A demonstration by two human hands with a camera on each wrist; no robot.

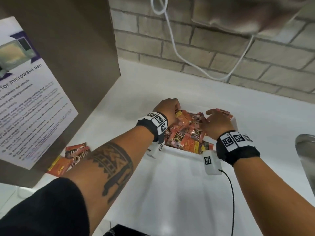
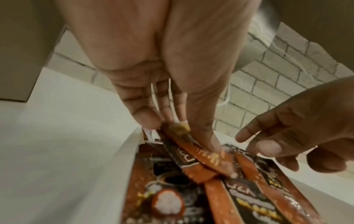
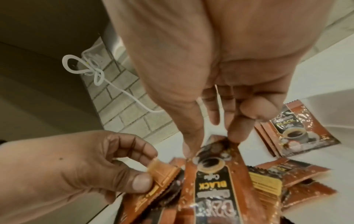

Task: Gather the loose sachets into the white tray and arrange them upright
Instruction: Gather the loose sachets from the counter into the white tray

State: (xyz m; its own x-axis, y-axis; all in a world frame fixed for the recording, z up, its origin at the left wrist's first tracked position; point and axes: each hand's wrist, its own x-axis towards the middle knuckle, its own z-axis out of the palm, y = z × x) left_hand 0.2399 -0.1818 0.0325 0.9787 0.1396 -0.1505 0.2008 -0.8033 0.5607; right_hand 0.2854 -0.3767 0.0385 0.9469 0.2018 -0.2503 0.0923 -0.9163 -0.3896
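The white tray stands on the counter, full of orange and black coffee sachets lying jumbled. At the tray's far left my left hand pinches a sachet between thumb and fingers, lifted slantwise. My right hand is over the tray's right part, where thumb and fingers pinch the top edge of a black coffee sachet. A few sachets lean at the tray's far right. Several loose sachets lie on the counter to the left, partly hidden by my left forearm.
A brown cabinet panel with a microwave notice sheet rises close on the left. A brick wall with a hanging white cable runs along the back. A metal object shows at the right edge. Bare white counter stretches in front of the tray.
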